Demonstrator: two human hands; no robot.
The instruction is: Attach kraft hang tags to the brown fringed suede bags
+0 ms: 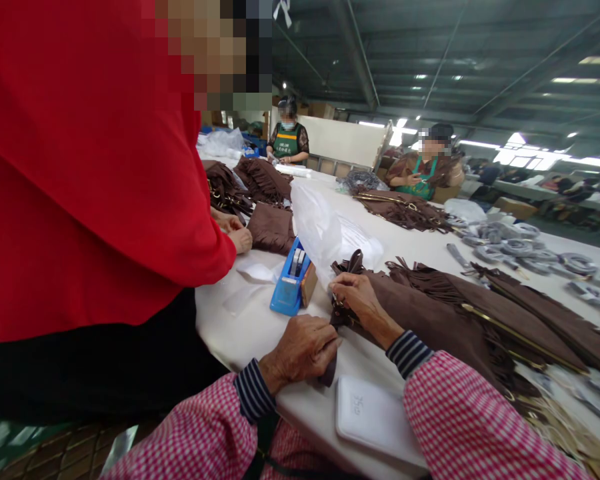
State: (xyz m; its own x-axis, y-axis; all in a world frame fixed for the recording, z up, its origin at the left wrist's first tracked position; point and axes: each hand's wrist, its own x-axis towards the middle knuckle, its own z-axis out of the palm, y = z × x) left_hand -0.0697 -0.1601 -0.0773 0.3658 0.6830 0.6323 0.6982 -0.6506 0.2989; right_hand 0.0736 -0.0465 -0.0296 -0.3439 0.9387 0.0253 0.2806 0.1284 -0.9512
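Observation:
My left hand (pixel 303 350) is closed on the lower end of a dark brown strap (pixel 336 319) near the table's front edge. My right hand (pixel 356 292) pinches the same strap higher up, where it joins a brown fringed bag (pixel 430 313) lying flat on the white table (pixel 250 327). Both my sleeves are pink checked with striped cuffs. The strap's top loop (pixel 354 261) sticks up just beyond my right hand.
A blue tape dispenser (pixel 293 279) stands left of my hands. A white flat box (pixel 373 417) lies in front of me. A person in red stands close on the left, their hands on another brown bag (pixel 271 228). More fringed bags, plastic wrap (pixel 325 233) and grey rolls (pixel 517 248) cover the table. Two workers sit at the far side.

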